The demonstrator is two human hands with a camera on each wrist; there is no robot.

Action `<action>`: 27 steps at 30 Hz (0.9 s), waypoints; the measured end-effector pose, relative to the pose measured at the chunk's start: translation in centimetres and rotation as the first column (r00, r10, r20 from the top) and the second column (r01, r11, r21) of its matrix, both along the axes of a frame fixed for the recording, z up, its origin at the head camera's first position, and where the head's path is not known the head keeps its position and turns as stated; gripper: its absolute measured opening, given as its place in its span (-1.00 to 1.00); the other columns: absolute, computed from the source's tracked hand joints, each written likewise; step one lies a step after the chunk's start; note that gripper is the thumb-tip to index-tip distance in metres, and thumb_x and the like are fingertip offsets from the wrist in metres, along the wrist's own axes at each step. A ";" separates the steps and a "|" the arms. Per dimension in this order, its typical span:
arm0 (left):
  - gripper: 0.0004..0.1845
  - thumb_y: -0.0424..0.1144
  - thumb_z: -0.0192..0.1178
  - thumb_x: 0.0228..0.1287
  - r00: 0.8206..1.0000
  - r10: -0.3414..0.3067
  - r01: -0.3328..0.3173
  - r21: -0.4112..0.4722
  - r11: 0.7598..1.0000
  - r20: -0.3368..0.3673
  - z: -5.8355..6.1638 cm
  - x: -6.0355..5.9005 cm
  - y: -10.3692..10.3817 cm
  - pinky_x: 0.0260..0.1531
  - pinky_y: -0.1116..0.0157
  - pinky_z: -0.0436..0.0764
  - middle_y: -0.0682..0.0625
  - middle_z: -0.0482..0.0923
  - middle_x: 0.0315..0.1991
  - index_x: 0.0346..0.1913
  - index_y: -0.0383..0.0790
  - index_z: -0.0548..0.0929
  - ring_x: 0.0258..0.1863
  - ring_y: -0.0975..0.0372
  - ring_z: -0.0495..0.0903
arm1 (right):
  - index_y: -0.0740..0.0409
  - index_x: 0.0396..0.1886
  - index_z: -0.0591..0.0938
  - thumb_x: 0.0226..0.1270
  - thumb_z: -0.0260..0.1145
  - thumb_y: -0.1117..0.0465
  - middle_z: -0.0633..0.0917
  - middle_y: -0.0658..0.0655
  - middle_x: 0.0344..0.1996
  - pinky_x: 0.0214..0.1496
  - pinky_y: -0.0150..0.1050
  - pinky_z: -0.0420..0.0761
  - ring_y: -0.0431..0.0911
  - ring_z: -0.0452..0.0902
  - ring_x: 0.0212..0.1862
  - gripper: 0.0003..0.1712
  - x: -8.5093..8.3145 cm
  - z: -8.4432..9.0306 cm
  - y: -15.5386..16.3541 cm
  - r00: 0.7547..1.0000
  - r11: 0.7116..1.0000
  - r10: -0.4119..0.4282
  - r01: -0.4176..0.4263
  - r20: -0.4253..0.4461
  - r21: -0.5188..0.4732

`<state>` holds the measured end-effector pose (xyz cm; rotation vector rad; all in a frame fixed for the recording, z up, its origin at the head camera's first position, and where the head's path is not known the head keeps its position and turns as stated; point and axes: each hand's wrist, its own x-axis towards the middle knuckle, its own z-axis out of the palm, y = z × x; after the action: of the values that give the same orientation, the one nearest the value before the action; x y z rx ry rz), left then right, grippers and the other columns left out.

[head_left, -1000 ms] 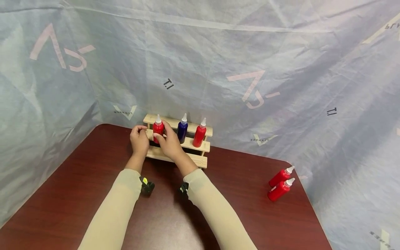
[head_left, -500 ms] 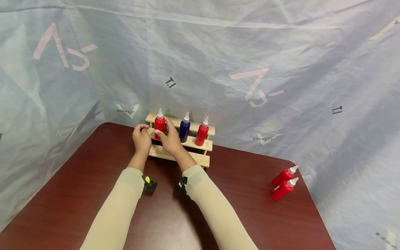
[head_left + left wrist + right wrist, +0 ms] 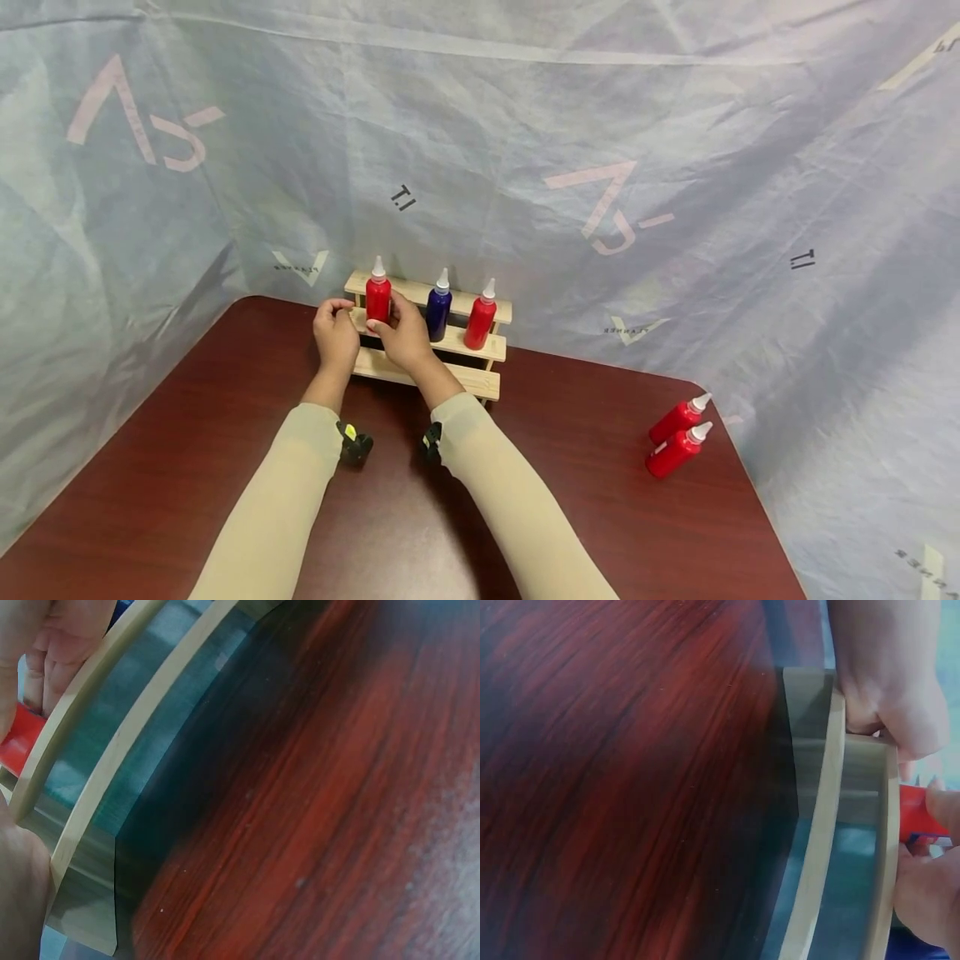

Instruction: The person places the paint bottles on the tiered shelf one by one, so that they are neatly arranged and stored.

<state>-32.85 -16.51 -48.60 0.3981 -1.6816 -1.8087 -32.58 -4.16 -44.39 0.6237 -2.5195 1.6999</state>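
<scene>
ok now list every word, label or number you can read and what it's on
"PLANNER", reversed, several times on the sheet, some cut off at the edge
"T.I", tilted, twice on the sheet
Pink marks on the sheet: can't tell which characters
Nearer table bottle: white label, too small to read
Held bottle: marking too blurred to read

Bottles (image 3: 378,300) are red or deep blue, nozzles (image 3: 378,267) white, the rack (image 3: 468,380) cream, the table (image 3: 585,450) streaked red-brown.

The right wrist view crops the blue bottle (image 3: 913,947), and the right hand (image 3: 932,892) there partly covers the red bottle (image 3: 913,811).
</scene>
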 end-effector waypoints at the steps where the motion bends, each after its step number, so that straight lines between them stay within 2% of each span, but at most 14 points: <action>1: -0.76 -0.45 -0.10 0.53 1.000 0.002 -0.002 0.003 1.000 -0.001 0.0 0.0 0.0 -0.36 0.43 0.39 0.08 0.45 -0.18 -0.11 -0.49 0.60 -0.37 0.32 0.37 | 0.14 0.55 0.39 0.46 0.39 0.33 0.70 0.29 0.26 0.30 -0.24 0.69 0.06 0.68 0.30 -0.28 0.1 0.0 -0.1 1.000 1.000 -0.011 0.011 0.002 0.000; 5: -0.76 -0.46 -0.09 0.53 1.000 0.010 -0.010 0.009 1.000 -0.008 0.0 -0.1 -0.1 -0.23 0.40 0.38 -0.03 0.49 -0.15 -0.11 -0.52 0.60 -0.26 0.30 0.39 | 0.20 0.49 0.36 0.49 0.36 0.34 0.66 0.31 0.31 0.41 -0.22 0.62 0.06 0.61 0.38 -0.35 0.2 -0.2 -0.2 0.999 0.999 -0.044 0.044 0.013 0.000; 9: -0.76 -0.47 -0.08 0.52 1.000 0.017 -0.017 0.006 1.000 -0.007 0.1 -0.2 -0.1 -0.13 0.40 0.38 -0.15 0.52 -0.10 -0.10 -0.54 0.60 -0.18 0.28 0.41 | 0.25 0.46 0.38 0.52 0.32 0.36 0.64 0.33 0.35 0.43 -0.19 0.60 0.07 0.60 0.41 -0.41 0.2 -0.2 -0.3 0.999 0.999 -0.041 0.041 0.014 -0.007; 16: -0.80 -0.45 -0.02 0.52 1.000 0.011 -0.011 0.026 1.000 0.006 0.2 -0.2 0.1 -0.18 0.40 0.39 0.06 0.45 -0.19 -0.09 -0.51 0.61 -0.23 0.30 0.40 | 0.23 0.53 0.38 0.55 0.26 0.38 0.61 0.29 0.39 0.46 -0.19 0.58 0.08 0.58 0.42 -0.39 0.2 -0.3 -0.4 0.998 0.998 -0.059 0.059 0.003 0.005; 21: -0.79 -0.44 -0.02 0.53 1.000 -0.003 0.003 0.019 1.000 0.017 -0.1 -0.4 0.1 -0.14 0.41 0.39 0.06 0.45 -0.17 -0.07 -0.50 0.61 -0.17 0.30 0.41 | 0.20 0.55 0.37 0.57 0.24 0.36 0.59 0.26 0.41 0.49 -0.16 0.56 0.06 0.56 0.44 -0.39 0.3 -0.5 -0.4 0.997 0.997 -0.080 0.080 0.014 0.009; 27: -0.77 -0.45 -0.05 0.51 1.000 0.011 -0.011 0.012 1.000 0.010 -0.2 -0.3 -0.1 -0.17 0.38 0.38 0.01 0.47 -0.16 -0.09 -0.51 0.61 -0.21 0.29 0.39 | 0.23 0.56 0.35 0.58 0.23 0.36 0.58 0.30 0.42 0.51 -0.12 0.54 0.09 0.54 0.45 -0.38 0.3 -0.7 -0.5 0.997 0.998 -0.068 0.068 0.023 -0.002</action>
<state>-33.12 -16.57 -48.76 0.4215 -1.6734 -1.8125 -32.29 -4.70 -45.05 0.5152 -2.5229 1.6969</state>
